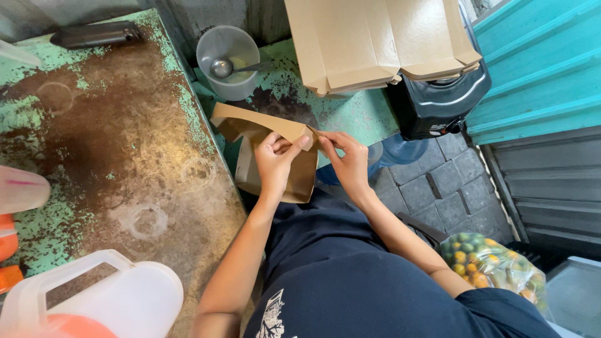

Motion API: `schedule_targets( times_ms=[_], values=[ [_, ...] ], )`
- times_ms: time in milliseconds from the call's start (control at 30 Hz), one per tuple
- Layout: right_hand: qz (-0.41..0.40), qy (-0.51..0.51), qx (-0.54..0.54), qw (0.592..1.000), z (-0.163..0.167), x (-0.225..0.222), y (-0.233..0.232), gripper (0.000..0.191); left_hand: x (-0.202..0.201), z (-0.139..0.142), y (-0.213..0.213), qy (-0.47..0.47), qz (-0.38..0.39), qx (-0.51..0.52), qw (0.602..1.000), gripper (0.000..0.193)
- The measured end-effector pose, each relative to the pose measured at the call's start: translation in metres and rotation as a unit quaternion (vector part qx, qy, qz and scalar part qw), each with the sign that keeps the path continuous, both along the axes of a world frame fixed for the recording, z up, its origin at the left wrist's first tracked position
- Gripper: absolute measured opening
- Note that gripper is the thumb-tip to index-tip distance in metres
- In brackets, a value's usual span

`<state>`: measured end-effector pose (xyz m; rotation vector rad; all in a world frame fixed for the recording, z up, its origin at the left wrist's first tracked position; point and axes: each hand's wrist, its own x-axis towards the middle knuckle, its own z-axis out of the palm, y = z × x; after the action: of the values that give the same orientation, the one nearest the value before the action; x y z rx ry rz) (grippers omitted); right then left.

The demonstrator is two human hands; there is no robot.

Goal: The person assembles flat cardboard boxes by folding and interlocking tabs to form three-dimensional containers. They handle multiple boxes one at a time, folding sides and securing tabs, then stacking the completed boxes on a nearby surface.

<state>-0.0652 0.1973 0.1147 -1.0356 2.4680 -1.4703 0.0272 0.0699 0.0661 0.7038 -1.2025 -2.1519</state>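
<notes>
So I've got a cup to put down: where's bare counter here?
The worn counter is bare between the dark bar and the white jug. Crowded: the far ledge with the grey tub and flat cardboard, where both hands fold a brown box.

A brown cardboard box blank [275, 156] — partly folded, one flap raised — sits tilted over the worn green counter's edge.

Matt brown cardboard box [275, 156]; worn rusty painted table [125, 150]; translucent plastic jug [119, 300]; glossy black plastic appliance [438, 103].

Brown cardboard box [269, 156] mid-frame — flat brown cartons [375, 40] stacked behind.
</notes>
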Motion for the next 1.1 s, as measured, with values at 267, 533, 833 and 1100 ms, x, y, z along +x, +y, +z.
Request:
schedule_targets(
  times_ms=[267, 533, 833, 1100],
  values=[
    [0.002, 0.037, -0.033, 0.999, -0.001, -0.002, -0.005, 0.009, 0.000, 0.014, 0.013, -0.059, 0.073, -0.160, 0.983, 0.022],
    [0.011, 0.004, -0.025, 1.000, 0.001, -0.003, -0.013, 0.011, 0.000, 0.021, 0.010, -0.038, 0.068, -0.144, 0.986, 0.022],
    [0.022, 0.045, -0.019, 0.999, 0.003, 0.003, -0.018, 0.012, -0.004, 0.005, 0.017, -0.033, 0.101, -0.134, 0.985, 0.021],
    [0.008, 0.092, -0.025, 0.995, 0.004, 0.006, -0.021, 0.015, -0.005, 0.001, 0.016, -0.003, 0.102, -0.085, 0.991, 0.025]
  ],
)
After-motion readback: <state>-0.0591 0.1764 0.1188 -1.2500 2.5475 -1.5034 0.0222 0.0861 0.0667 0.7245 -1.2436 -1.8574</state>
